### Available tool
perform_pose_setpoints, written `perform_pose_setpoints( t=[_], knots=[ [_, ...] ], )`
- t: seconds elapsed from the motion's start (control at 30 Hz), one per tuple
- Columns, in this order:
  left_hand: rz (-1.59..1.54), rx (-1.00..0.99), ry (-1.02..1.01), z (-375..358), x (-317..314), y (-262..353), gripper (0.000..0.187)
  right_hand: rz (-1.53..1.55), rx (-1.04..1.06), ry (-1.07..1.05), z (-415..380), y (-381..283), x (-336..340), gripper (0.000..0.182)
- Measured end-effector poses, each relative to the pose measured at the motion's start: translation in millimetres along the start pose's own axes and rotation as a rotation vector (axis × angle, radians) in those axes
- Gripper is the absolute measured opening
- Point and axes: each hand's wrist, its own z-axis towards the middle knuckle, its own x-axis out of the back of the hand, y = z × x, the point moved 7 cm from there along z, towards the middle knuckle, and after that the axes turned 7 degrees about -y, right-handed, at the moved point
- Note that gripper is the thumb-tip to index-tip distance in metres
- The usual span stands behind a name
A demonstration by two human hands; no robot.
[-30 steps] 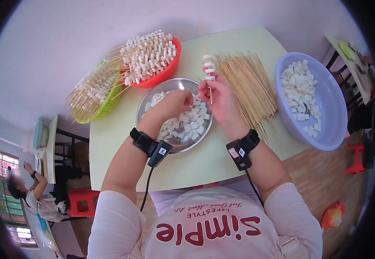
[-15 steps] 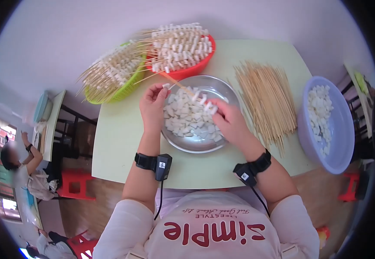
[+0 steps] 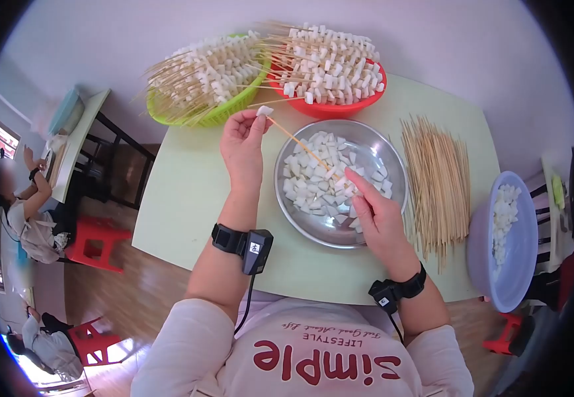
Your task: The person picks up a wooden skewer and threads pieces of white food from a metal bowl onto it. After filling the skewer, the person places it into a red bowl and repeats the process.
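Observation:
My left hand (image 3: 244,139) pinches a small white chunk (image 3: 265,111) between thumb and fingertips, above the table's left side. The thin tip of a bamboo skewer (image 3: 300,144) meets that chunk. From there the skewer slants down over the steel bowl (image 3: 287,212) to my right hand (image 3: 378,215), whose closed fingers grip its other part, near some white pieces; the grip itself is partly hidden. Many loose white chunks (image 3: 310,185) lie in the bowl beneath.
Filled skewers are heaped in a green basket (image 3: 234,102) and a red basket (image 3: 343,110) at the back. Bare bamboo skewers (image 3: 438,192) lie right of the bowl. Beyond them stands a lavender basin (image 3: 518,264) with white chunks. People sit at the left near red stools (image 3: 98,241).
The view has shifted, so the table's things appear displaced. The chunk in my left hand, earlier beside the skewer, is now at its tip. My right hand still grips the skewer.

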Motion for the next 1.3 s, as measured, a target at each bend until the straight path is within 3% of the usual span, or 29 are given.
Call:
perform_pose_setpoints(
  t=[0.87,1.17,1.23,1.27,1.3],
  knots=[
    [0.035,-0.011,-0.029,-5,-11,6,0.011,-0.029,-0.065,0.041,-1,3,4,0.039],
    [0.455,-0.208,-0.005,-14,-18,21,0.008,-0.402,0.148,0.115,-7,-16,3,0.036],
    [0.459,-0.290,-0.070,-17,-27,22,0.009,0.101,-0.100,0.040,-6,9,-1,0.035],
    [0.460,-0.292,-0.074,-21,-31,23,0.009,0.102,-0.100,0.045,-4,13,1,0.035],
    [0.552,-0.279,-0.138,-28,-42,22,0.010,0.471,-0.247,-0.009,-3,31,-2,0.036]
  ],
)
